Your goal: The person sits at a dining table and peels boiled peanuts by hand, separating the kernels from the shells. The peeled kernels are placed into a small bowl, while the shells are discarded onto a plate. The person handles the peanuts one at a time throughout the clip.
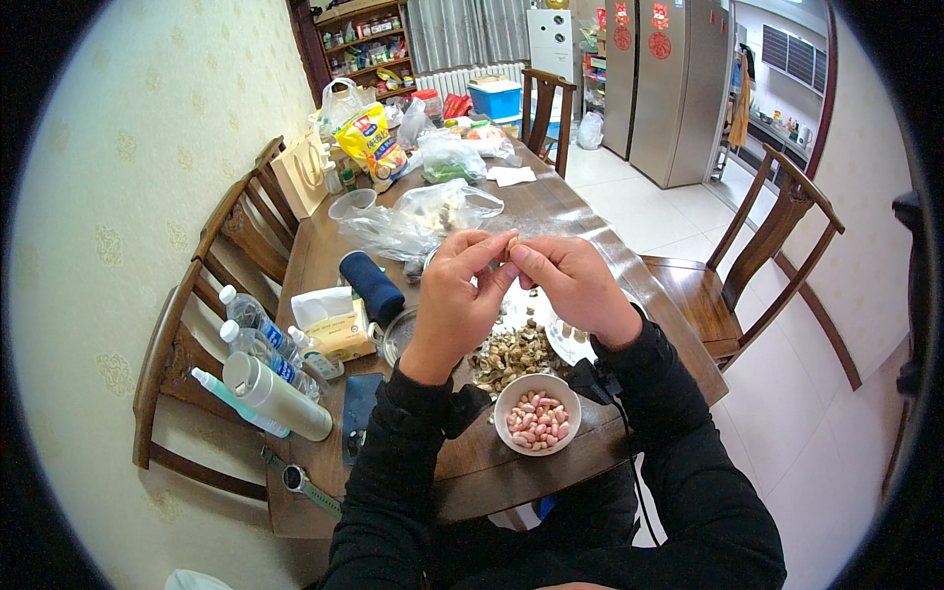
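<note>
Above the table, my left hand (459, 299) and my right hand (571, 284) meet at the fingertips. Between them they pinch a small brown peanut in its shell (512, 247), mostly covered by fingers. Beneath the hands spreads a heap of broken peanut shells (516, 358). Close to my body stands a white bowl (538, 450) holding many pink-skinned peanut kernels (540, 422). Partly hidden under my right hand is a white plate (562, 345) with several light brown pieces on it.
Left on the wooden table (487, 476) are a tissue pack (343, 335), dark blue cylinder (372, 286), thermos (280, 398), water bottles (254, 317), phone (361, 413) and watch (295, 479). Plastic bags (413, 221) lie beyond my hands. A wooden chair (759, 243) stands right; a cable (634, 457) hangs by my right sleeve.
</note>
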### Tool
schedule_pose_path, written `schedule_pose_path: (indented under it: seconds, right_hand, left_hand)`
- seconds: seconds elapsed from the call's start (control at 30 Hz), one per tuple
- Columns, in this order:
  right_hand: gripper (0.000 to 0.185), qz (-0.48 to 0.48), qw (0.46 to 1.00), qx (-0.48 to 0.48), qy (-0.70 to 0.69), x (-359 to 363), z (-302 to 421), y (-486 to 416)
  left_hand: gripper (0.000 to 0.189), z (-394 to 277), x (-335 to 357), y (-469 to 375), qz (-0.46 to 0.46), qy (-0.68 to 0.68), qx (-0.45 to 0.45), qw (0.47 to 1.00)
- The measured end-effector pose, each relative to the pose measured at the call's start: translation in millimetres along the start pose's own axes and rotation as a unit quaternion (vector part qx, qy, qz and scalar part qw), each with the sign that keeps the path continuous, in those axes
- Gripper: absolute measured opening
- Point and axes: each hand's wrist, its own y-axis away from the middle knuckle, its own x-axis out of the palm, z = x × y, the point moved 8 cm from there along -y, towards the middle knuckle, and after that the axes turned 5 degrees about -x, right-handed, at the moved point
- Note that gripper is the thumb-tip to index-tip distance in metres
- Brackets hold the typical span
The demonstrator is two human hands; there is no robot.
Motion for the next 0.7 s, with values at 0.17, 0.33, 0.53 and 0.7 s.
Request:
schedule_pose_path:
  seconds: [0.17, 0.33, 0.53, 0.7]
  right_hand:
    - [0.031, 0.002, 1.0, 0.028, -0.009, 0, -5, 0]
    - [0.035, -0.029, 0.997, 0.061, 0.044, -3, -11, 1]
    - [0.031, -0.057, 0.998, 0.021, 0.02, -7, -9, 1]
    - [0.028, -0.04, 0.999, 0.032, 0.014, -7, -17, 0]
  left_hand:
    - [0.028, 1, 2, 2, 0.007, -0.04, 0.01, 0.999]
    - [0.027, -2, 0, 3, -0.004, -0.083, 0.026, 0.996]
    - [0.026, -10, 3, 5, 0.029, -0.097, 0.045, 0.994]
    - [0.024, -13, 3, 3, 0.029, -0.104, 0.056, 0.993]
